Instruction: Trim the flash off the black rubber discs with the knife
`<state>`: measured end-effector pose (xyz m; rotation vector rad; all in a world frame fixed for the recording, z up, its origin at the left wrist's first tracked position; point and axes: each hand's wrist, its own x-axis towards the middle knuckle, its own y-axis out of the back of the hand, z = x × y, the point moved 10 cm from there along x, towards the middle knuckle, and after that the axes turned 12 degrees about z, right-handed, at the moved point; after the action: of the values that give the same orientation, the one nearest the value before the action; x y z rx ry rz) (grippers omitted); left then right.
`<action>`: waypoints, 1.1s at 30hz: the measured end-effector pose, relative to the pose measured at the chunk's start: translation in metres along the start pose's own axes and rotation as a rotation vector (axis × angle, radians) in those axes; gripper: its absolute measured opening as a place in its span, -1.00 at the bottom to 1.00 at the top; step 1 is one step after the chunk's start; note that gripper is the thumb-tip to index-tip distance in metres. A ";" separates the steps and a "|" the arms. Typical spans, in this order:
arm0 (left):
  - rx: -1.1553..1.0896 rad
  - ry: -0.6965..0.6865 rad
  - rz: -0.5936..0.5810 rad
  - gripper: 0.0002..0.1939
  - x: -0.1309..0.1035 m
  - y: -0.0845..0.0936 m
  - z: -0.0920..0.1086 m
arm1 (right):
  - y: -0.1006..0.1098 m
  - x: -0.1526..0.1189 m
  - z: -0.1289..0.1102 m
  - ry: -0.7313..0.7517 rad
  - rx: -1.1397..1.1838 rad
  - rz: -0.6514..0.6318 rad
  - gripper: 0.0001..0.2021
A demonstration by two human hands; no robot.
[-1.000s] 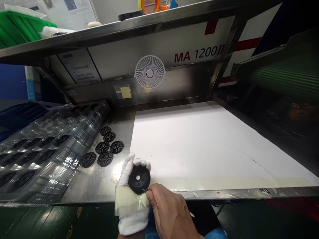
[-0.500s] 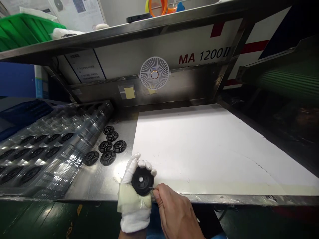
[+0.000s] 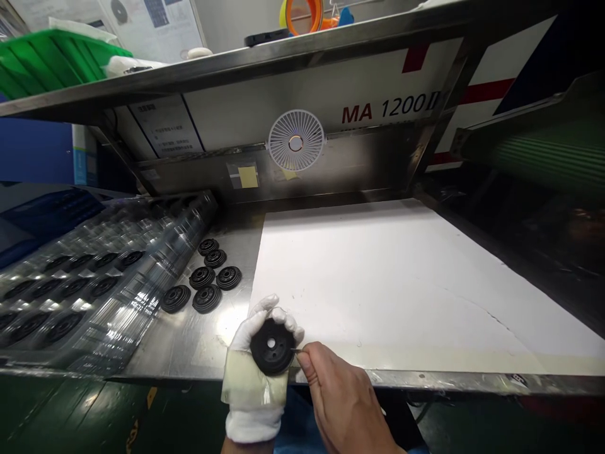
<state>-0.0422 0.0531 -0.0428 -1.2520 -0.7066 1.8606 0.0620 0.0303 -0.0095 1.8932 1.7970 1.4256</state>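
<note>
From my feed: gloved left hand (image 3: 243, 335) is curled around a black disc (image 3: 274, 359), fingers along its far rim, hole facing up at me. Disc sits over the near edge of the metal surface (image 3: 184, 340), just left of middle. Bare right hand (image 3: 343, 391) is closed in a pinch on a thin tool (image 3: 296, 350), tip at the disc's right rim; can't tell if touching. Six more discs (image 3: 207, 299) lie left, beside clear trays (image 3: 137, 306). White sheet (image 3: 378, 271) right, round fan (image 3: 295, 140) far middle.
</note>
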 end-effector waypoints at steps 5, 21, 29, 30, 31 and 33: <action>-0.045 -0.027 0.058 -0.94 0.005 -0.001 0.001 | -0.004 -0.006 -0.012 0.039 0.019 0.001 -0.72; -0.039 -0.052 0.030 -0.87 0.000 -0.001 0.003 | 0.004 0.001 -0.004 0.027 0.016 0.067 -0.69; -0.089 -0.189 0.066 -0.83 0.000 0.001 0.011 | -0.003 -0.003 -0.006 0.019 0.055 0.014 -0.70; -0.088 -0.193 0.068 -0.83 0.000 0.002 0.010 | -0.003 -0.003 -0.005 0.013 0.064 -0.009 -0.71; -0.084 -0.200 0.069 -0.82 -0.001 0.002 0.010 | -0.004 -0.003 -0.003 0.007 0.076 -0.032 -0.71; -0.071 -0.208 0.068 -0.84 -0.001 0.003 0.008 | -0.004 -0.004 -0.001 -0.006 0.098 -0.048 -0.71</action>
<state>-0.0503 0.0499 -0.0417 -1.1495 -0.8562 2.0584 0.0590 0.0277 -0.0141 1.8841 1.9293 1.3375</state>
